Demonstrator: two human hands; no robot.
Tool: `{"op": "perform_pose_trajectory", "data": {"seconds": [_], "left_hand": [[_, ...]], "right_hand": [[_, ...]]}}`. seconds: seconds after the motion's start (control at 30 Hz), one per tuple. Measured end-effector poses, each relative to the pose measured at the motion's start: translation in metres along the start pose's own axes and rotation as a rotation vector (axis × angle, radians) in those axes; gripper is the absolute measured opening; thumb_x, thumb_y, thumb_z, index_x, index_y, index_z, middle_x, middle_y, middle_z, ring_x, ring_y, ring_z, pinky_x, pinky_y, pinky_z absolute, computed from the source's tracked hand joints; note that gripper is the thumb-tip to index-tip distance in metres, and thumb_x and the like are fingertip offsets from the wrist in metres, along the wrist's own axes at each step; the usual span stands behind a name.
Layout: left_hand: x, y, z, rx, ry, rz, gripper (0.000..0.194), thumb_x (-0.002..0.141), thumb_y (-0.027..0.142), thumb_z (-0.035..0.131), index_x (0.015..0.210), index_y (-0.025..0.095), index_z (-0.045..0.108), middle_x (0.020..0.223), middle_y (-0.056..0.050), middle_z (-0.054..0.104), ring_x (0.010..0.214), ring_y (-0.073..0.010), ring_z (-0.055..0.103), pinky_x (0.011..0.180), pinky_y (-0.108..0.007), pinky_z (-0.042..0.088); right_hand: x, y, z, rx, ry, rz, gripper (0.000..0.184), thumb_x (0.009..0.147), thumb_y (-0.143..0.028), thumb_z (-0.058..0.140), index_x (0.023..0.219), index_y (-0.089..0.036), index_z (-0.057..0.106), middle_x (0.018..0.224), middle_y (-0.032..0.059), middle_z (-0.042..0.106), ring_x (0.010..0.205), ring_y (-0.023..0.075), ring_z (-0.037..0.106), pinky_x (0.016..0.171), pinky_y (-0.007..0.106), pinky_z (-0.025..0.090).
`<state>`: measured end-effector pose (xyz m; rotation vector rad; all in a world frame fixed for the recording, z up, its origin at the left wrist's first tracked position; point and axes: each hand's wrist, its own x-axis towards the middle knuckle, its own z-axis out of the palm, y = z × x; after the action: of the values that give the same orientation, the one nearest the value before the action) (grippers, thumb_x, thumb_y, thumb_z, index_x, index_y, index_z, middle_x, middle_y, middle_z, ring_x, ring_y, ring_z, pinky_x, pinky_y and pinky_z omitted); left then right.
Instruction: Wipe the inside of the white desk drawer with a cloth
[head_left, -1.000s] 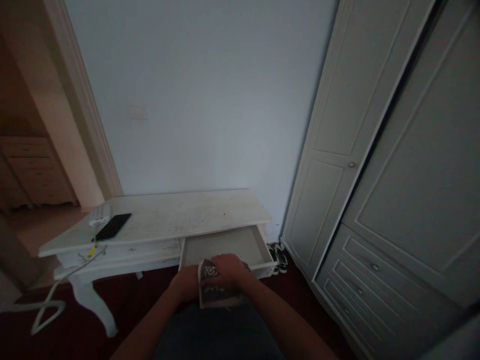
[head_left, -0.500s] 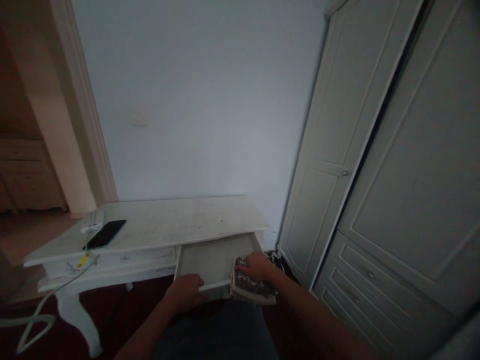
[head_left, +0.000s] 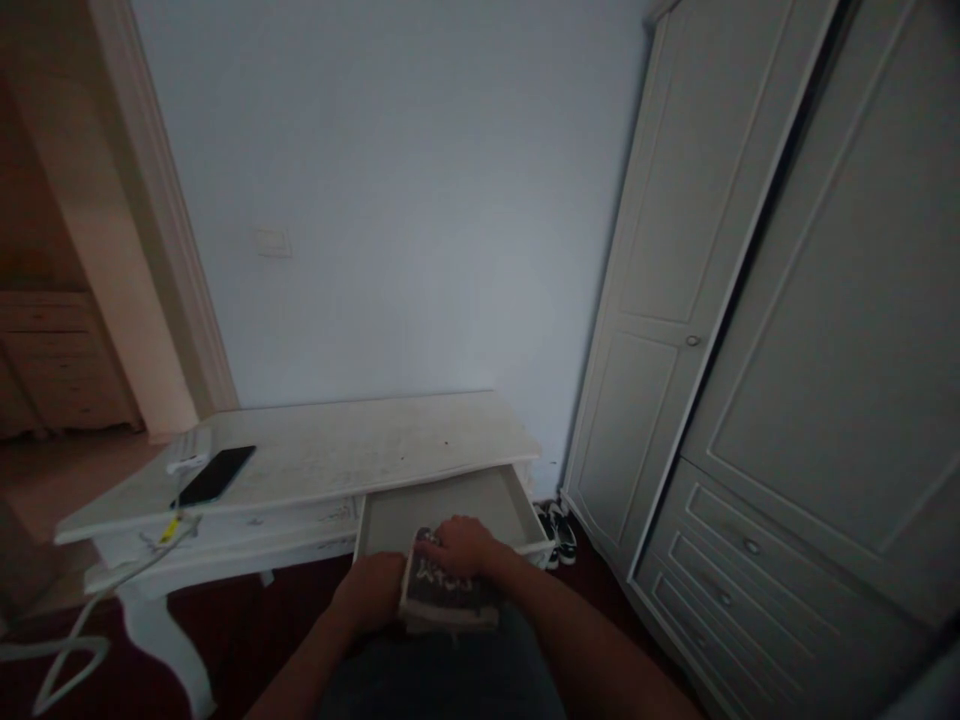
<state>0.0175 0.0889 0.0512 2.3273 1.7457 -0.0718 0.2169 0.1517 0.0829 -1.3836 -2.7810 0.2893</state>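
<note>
A white drawer point(head_left: 517, 505) is pulled out from the white table point(head_left: 360, 430). My left hand point(head_left: 371, 590) is closed around the drawer's front left end, partly covering that corner. My right hand point(head_left: 465, 548) presses and grips what looks like a folded dark cloth point(head_left: 442, 595) with pale markings and pale edges. The cloth lies over the left part of the drawer's front edge, against my left hand. A thin thread hangs from its lower edge. The fingertips of both hands are partly hidden.
A phone point(head_left: 217, 475) and a white device point(head_left: 187, 450) with a cable point(head_left: 97, 610) are at the table's left end. Dark shoes point(head_left: 559, 535) stand on the floor to the right, beside a tall wardrobe point(head_left: 652, 400). A doorway opens at the left.
My right hand has slid the cloth left along the drawer's front edge, from its right part to beside my left hand. The drawer's front right corner and the shoes show more now.
</note>
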Motion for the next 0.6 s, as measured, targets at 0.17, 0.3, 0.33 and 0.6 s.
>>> {"op": "perform_pose_trajectory", "data": {"seconds": [0.17, 0.3, 0.33, 0.6], "left_hand": [[0.001, -0.001, 0.004, 0.033, 0.052, -0.011, 0.046, 0.086, 0.055, 0.057, 0.110, 0.021, 0.075, 0.115, -0.014, 0.077, 0.109, -0.0344, 0.072, 0.095, -0.044, 0.054], [0.003, -0.003, 0.007, 0.035, 0.057, 0.006, 0.046, 0.086, 0.055, 0.057, 0.112, 0.021, 0.075, 0.116, -0.014, 0.077, 0.112, -0.0345, 0.071, 0.098, -0.044, 0.053], [0.003, -0.003, 0.008, 0.036, 0.057, 0.006, 0.046, 0.086, 0.055, 0.057, 0.110, 0.021, 0.076, 0.116, -0.015, 0.077, 0.111, -0.0347, 0.071, 0.097, -0.044, 0.053], [0.002, -0.002, 0.001, 0.007, 0.000, 0.018, 0.037, 0.089, 0.046, 0.054, 0.109, 0.025, 0.077, 0.119, -0.014, 0.078, 0.114, -0.0341, 0.072, 0.094, -0.041, 0.054]], "right_hand": [[-0.023, 0.074, -0.020, -0.036, -0.090, 0.043, 0.077, 0.101, -0.074, 0.037, 0.101, -0.011, 0.082, 0.107, 0.0243, 0.078, 0.100, 0.0333, 0.077, 0.082, 0.036, 0.055], [-0.031, 0.094, -0.023, -0.073, -0.094, 0.080, 0.076, 0.101, -0.073, 0.039, 0.100, -0.010, 0.082, 0.108, 0.0255, 0.078, 0.101, 0.0348, 0.076, 0.085, 0.038, 0.055], [-0.030, 0.090, -0.021, -0.075, -0.085, 0.087, 0.078, 0.101, -0.074, 0.038, 0.102, -0.010, 0.082, 0.108, 0.0255, 0.077, 0.102, 0.0348, 0.076, 0.085, 0.039, 0.056], [0.011, -0.011, 0.005, 0.008, 0.001, 0.037, 0.082, 0.097, -0.079, 0.036, 0.111, -0.011, 0.080, 0.110, 0.0257, 0.077, 0.103, 0.0371, 0.076, 0.083, 0.043, 0.057]]}}
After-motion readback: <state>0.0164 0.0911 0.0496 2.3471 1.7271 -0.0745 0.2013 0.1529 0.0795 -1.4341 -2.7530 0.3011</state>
